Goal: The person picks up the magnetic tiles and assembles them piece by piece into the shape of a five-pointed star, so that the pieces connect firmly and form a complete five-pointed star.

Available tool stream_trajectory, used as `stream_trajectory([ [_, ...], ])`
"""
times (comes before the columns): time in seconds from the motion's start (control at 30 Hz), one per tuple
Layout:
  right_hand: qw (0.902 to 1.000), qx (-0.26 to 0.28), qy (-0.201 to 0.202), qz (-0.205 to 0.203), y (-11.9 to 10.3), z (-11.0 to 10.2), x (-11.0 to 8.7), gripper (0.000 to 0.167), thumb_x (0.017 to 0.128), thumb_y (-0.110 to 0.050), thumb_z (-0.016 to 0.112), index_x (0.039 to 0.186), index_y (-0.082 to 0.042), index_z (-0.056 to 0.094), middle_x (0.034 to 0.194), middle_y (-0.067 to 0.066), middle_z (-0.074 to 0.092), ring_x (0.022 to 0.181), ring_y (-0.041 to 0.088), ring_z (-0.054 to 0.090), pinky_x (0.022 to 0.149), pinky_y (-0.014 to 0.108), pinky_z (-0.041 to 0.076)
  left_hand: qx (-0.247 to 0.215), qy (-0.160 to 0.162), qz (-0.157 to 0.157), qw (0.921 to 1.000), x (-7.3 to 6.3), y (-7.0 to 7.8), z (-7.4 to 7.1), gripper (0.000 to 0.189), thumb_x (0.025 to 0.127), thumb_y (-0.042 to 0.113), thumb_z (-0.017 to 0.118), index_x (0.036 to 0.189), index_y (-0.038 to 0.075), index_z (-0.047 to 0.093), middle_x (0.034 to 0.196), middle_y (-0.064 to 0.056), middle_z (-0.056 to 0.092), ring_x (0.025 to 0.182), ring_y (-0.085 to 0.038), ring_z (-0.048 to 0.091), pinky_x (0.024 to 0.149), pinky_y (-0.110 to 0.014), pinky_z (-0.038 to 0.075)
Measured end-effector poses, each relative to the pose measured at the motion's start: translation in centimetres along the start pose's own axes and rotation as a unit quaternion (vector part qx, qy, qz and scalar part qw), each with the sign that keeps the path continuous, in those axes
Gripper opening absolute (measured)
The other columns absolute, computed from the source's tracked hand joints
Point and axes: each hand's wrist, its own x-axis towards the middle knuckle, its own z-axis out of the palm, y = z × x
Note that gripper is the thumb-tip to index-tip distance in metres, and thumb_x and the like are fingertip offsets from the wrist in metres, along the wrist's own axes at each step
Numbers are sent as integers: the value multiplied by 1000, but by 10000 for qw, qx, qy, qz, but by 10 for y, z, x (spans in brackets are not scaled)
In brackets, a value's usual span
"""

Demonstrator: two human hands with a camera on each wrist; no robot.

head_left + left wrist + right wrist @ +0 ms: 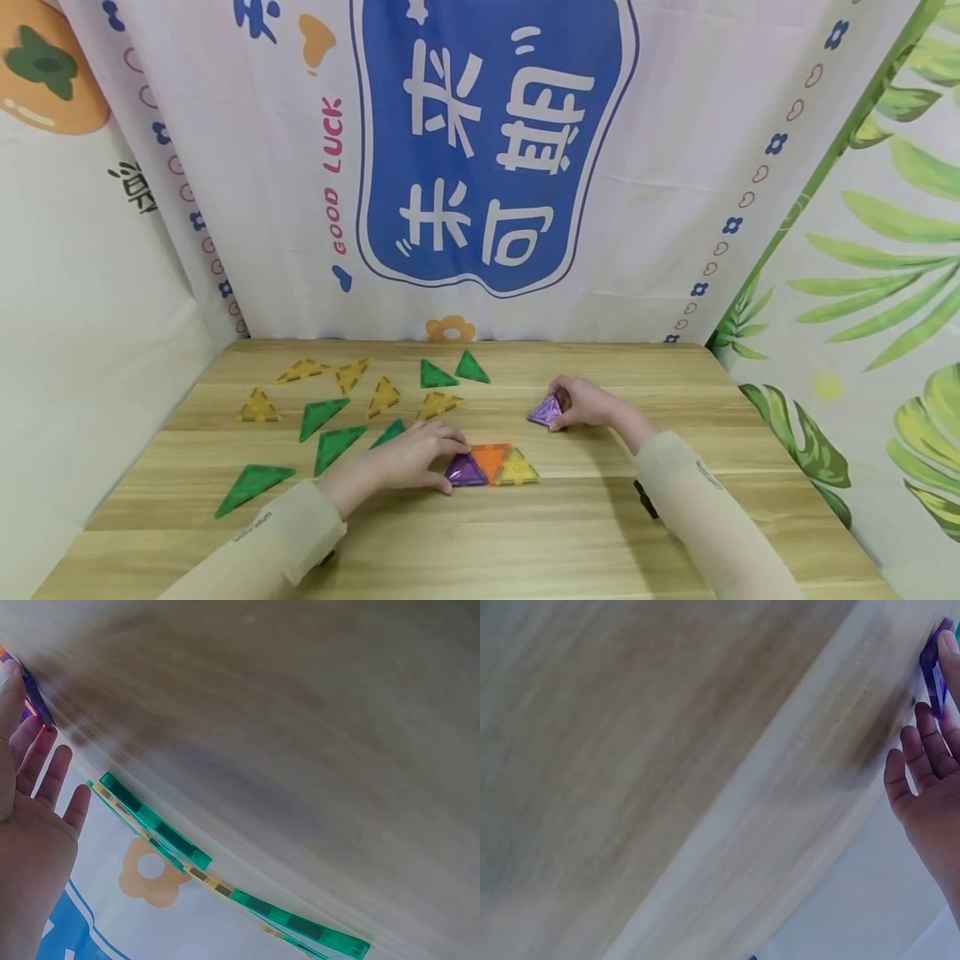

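Observation:
A purple triangular magnetic tile lies flat in a joined row with an orange triangular tile and a yellow triangular tile. My left hand pinches that purple tile's left side between thumb and fingers; the left wrist view catches the same hand at the tile's edge. Off to the right, my right hand pinches a second purple triangular tile by its right side. In the right wrist view this purple tile is held at its edges, the other fingers spread below.
Several loose green triangular tiles and yellow triangular tiles lie across the left and back of the wooden table. A printed cloth hangs behind the table's far edge, with more cloth at both sides.

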Motion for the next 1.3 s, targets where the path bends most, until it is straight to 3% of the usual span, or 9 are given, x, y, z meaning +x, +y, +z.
stream_trajectory([
  [0.1,9998,168,76,82,0,0,-3,42,75,-22,81,105,-6,56,84,3,57,74,12,52,63,25,46,2,-3,31,10000,0,0,0,63,76,48,71,128,16,59,132,1,54,125,-20,45,102,-48,38],
  [0.27,9989,296,352,-58,-2,0,-8,22,82,-18,73,96,-8,59,82,1,59,74,11,53,64,23,48,-3,28,44,10000,0,0,1,62,76,48,71,129,16,59,133,0,54,126,-21,45,104,-50,36],
  [0.43,9975,495,475,-153,-8,1,-13,12,86,-17,69,91,-10,61,82,-1,61,75,10,56,65,23,50,0,58,50,10000,-2,-1,1,63,76,49,71,129,16,59,133,0,54,126,-21,44,105,-50,35],
  [0.67,9900,1226,695,-18,-22,-1,-26,11,87,-13,67,93,-5,63,85,3,63,78,13,58,68,22,51,116,77,130,9998,-2,-3,3,64,78,52,68,130,17,57,134,1,53,127,-21,44,106,-50,35],
  [0.93,9779,2009,431,400,-43,4,-44,13,90,-15,62,99,-6,66,82,4,62,66,13,49,52,20,42,298,86,71,9995,2,-5,0,62,81,51,66,132,16,56,134,-1,53,127,-23,44,106,-50,34],
  [1.2,9722,2309,314,246,-62,19,-60,16,87,-9,65,97,2,66,88,10,66,77,19,59,67,34,54,199,17,-50,9998,10,-12,0,62,81,49,67,133,17,55,137,-1,51,130,-25,42,107,-52,33],
  [1.3,9686,2452,327,247,-67,28,-65,17,84,-9,68,95,3,67,85,10,68,75,19,62,65,33,55,101,33,-71,9999,13,-15,-1,61,81,46,69,132,17,55,136,-1,51,130,-26,42,107,-55,31],
])
